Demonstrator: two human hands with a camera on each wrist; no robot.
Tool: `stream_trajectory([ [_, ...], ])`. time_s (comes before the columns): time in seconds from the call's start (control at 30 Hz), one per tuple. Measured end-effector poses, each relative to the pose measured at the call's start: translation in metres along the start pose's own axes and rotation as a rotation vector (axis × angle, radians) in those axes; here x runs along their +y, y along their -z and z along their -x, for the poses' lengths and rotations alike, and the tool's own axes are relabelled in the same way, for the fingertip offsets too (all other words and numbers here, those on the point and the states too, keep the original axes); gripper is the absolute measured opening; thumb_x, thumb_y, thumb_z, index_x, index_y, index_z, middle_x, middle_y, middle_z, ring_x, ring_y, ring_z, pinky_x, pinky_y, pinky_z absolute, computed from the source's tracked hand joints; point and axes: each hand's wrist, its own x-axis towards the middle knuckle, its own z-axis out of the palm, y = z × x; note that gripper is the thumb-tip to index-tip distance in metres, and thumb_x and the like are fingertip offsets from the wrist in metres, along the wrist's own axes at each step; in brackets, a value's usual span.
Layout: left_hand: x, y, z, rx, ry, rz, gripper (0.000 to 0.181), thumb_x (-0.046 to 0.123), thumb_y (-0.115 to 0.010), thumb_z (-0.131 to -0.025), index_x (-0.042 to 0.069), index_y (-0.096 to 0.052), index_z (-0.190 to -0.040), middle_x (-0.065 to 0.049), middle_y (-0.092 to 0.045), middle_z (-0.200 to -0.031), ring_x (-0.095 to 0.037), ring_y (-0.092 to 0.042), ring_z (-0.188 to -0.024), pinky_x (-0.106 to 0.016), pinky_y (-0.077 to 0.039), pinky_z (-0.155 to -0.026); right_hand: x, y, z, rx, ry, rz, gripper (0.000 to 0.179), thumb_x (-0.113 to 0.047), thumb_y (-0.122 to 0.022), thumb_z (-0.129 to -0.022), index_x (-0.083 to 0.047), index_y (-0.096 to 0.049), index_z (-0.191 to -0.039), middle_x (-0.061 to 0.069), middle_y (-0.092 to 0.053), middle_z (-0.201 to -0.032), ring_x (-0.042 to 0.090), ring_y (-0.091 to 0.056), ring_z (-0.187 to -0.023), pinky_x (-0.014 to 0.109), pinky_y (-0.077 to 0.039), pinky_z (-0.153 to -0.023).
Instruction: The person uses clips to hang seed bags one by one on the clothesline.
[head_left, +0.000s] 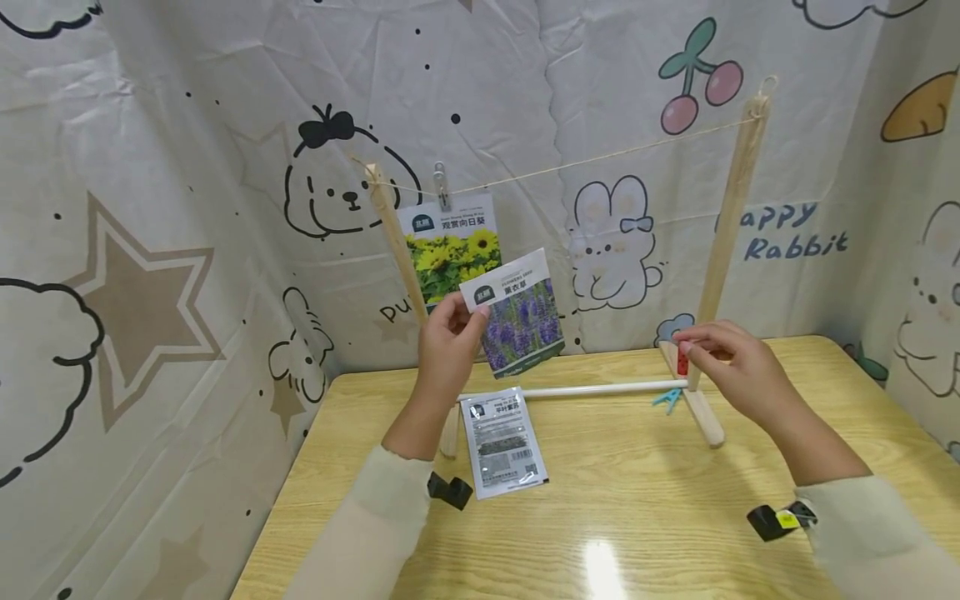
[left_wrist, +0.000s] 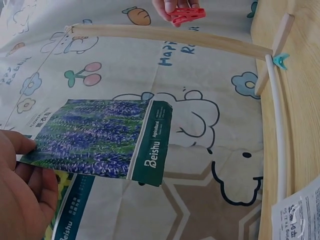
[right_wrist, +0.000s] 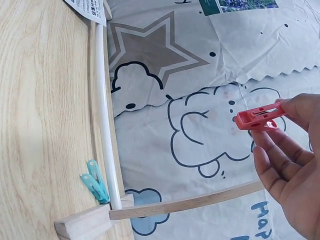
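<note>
My left hand (head_left: pixel 450 342) pinches the upper left edge of a lavender seed packet (head_left: pixel 521 321), held up below the string and slightly tilted. In the left wrist view the packet (left_wrist: pixel 100 137) shows purple flowers and a green band. My right hand (head_left: pixel 738 367) holds a red clothespin (right_wrist: pixel 257 117) between thumb and fingers, near the right post. Behind the left hand, a sunflower seed packet (head_left: pixel 453 246) hangs from the string (head_left: pixel 600 157) by a clear clothespin (head_left: pixel 441 187). A silvery seed packet (head_left: pixel 506 442) lies on the table below the left hand.
Two wooden posts (head_left: pixel 731 225) carry the string, and a white rod (head_left: pixel 600 390) joins them low down. A blue clothespin (head_left: pixel 667 400) lies by the right post's foot (head_left: pixel 705 421). A printed curtain (head_left: pixel 510 100) hangs behind the wooden table (head_left: pixel 637 492).
</note>
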Motion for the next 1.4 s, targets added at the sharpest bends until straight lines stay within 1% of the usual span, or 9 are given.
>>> stream_trajectory([
  [0.17, 0.004, -0.001, -0.004, 0.004, 0.006, 0.028, 0.02, 0.02, -0.065, -0.1, 0.009, -0.065, -0.116, -0.006, -0.065, -0.096, -0.017, -0.054, -0.077, -0.022, -0.043, -0.063, -0.004, 0.004, -0.005, -0.005, 0.03, 0.007, 0.022, -0.026, -0.058, -0.104, -0.014, -0.072, -0.117, 0.006, -0.064, -0.118, -0.011, -0.05, -0.091, 0.007, -0.042, -0.076],
  [0.37, 0.007, -0.003, -0.008, 0.015, 0.002, 0.058, 0.02, 0.017, -0.065, -0.1, 0.005, -0.064, -0.115, -0.006, -0.064, -0.096, -0.015, -0.056, -0.079, -0.021, -0.046, -0.067, -0.009, 0.007, -0.011, -0.012, 0.052, 0.016, 0.021, -0.025, -0.059, -0.104, -0.015, -0.072, -0.116, 0.006, -0.064, -0.121, -0.012, -0.051, -0.091, 0.007, -0.042, -0.077],
  [0.5, 0.009, -0.004, -0.009, 0.014, 0.013, 0.082, 0.021, 0.015, -0.065, -0.099, 0.005, -0.063, -0.118, -0.006, -0.064, -0.098, -0.014, -0.058, -0.082, -0.02, -0.049, -0.07, -0.012, 0.01, -0.013, -0.021, 0.047, 0.029, 0.022, -0.026, -0.059, -0.104, -0.014, -0.072, -0.116, 0.006, -0.065, -0.12, -0.011, -0.051, -0.091, 0.006, -0.042, -0.076],
  [0.63, 0.011, -0.005, -0.011, 0.01, 0.015, 0.087, 0.021, 0.015, -0.065, -0.1, 0.006, -0.062, -0.119, -0.007, -0.064, -0.1, -0.015, -0.057, -0.083, -0.021, -0.049, -0.071, -0.016, 0.014, -0.016, -0.024, 0.042, 0.049, 0.023, -0.027, -0.059, -0.104, -0.013, -0.072, -0.117, 0.007, -0.064, -0.117, -0.01, -0.051, -0.089, 0.006, -0.042, -0.075],
  [0.83, 0.013, -0.007, -0.015, 0.012, 0.012, 0.099, 0.021, 0.016, -0.065, -0.1, 0.007, -0.062, -0.119, -0.007, -0.065, -0.101, -0.015, -0.058, -0.085, -0.021, -0.048, -0.072, -0.021, 0.022, -0.02, -0.027, 0.017, 0.065, 0.026, -0.029, -0.058, -0.104, -0.013, -0.071, -0.119, 0.009, -0.063, -0.121, -0.013, -0.05, -0.088, 0.006, -0.042, -0.073],
  [1.03, 0.015, -0.011, -0.02, 0.029, 0.02, 0.111, 0.023, 0.014, -0.066, -0.099, 0.007, -0.062, -0.12, -0.008, -0.066, -0.101, -0.014, -0.059, -0.086, -0.02, -0.049, -0.073, -0.024, 0.026, -0.024, -0.032, -0.005, 0.065, 0.028, -0.031, -0.059, -0.103, -0.012, -0.071, -0.12, 0.009, -0.063, -0.123, -0.011, -0.05, -0.088, 0.006, -0.041, -0.073],
  [1.2, 0.018, -0.014, -0.024, 0.032, 0.014, 0.108, 0.025, 0.014, -0.067, -0.098, 0.008, -0.061, -0.122, -0.008, -0.067, -0.102, -0.015, -0.06, -0.087, -0.021, -0.051, -0.075, -0.028, 0.031, -0.027, -0.027, 0.001, 0.077, 0.028, -0.031, -0.059, -0.103, -0.013, -0.071, -0.121, 0.009, -0.063, -0.124, -0.01, -0.049, -0.089, 0.004, -0.04, -0.073],
  [1.4, 0.021, -0.016, -0.026, 0.032, 0.022, 0.106, 0.026, 0.015, -0.067, -0.098, 0.008, -0.061, -0.122, -0.009, -0.067, -0.102, -0.015, -0.061, -0.088, -0.022, -0.051, -0.076, -0.03, 0.035, -0.031, -0.006, 0.016, 0.074, 0.026, -0.029, -0.059, -0.103, -0.013, -0.071, -0.12, 0.008, -0.064, -0.12, -0.009, -0.049, -0.088, 0.003, -0.039, -0.072],
])
